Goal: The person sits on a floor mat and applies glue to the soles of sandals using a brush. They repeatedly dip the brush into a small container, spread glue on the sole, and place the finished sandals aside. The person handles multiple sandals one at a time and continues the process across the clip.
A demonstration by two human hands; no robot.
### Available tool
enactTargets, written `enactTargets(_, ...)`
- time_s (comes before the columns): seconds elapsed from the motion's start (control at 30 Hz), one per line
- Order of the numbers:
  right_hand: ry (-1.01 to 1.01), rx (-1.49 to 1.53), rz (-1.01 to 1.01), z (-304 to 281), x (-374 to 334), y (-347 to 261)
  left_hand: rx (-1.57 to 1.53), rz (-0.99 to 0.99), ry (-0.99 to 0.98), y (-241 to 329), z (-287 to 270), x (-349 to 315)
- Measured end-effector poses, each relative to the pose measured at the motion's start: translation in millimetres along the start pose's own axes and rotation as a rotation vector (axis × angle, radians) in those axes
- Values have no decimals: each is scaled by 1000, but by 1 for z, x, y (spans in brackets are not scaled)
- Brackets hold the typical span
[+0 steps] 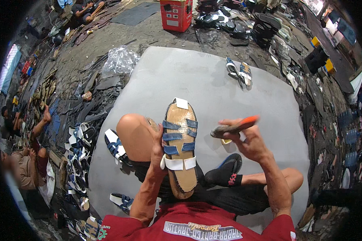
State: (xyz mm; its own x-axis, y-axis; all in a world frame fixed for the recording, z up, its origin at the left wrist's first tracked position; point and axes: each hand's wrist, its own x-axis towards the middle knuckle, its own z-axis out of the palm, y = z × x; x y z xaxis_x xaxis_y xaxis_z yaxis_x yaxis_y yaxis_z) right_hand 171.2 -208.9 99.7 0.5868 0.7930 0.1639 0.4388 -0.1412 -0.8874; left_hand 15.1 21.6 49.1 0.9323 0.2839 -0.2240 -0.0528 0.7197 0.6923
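My left hand is closed around the side of a sandal, held up over my lap. Its tan, shiny sole-shaped face is turned toward me, with blue and white strap ends lying across it. To the right, my right hand grips a dark tool with an orange-red end, blurred so that its kind cannot be told. The tool is apart from the sandal. Just under that hand shows a small yellowish thing, partly hidden. Beside my left knee lies a blue-and-white sandal.
A grey sheet spreads beneath me, with a pair of sandals at its far right. Several white-and-blue sandals are piled on the left. A red tin stands beyond, and dark scraps litter the floor. Other people sit at the left.
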Motion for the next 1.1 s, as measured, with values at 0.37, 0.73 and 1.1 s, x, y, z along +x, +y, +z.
enactTargets(0.37,-145,-163,-112,16,3,2,-111,-43,-3,6,-14,11)
enactTargets(0.73,-78,-2,-233,48,14,3,-106,-108,-38,-1,-19,10)
enactTargets(1.1,-25,45,-162,20,9,19,-169,-96,-46,-6,-18,15)
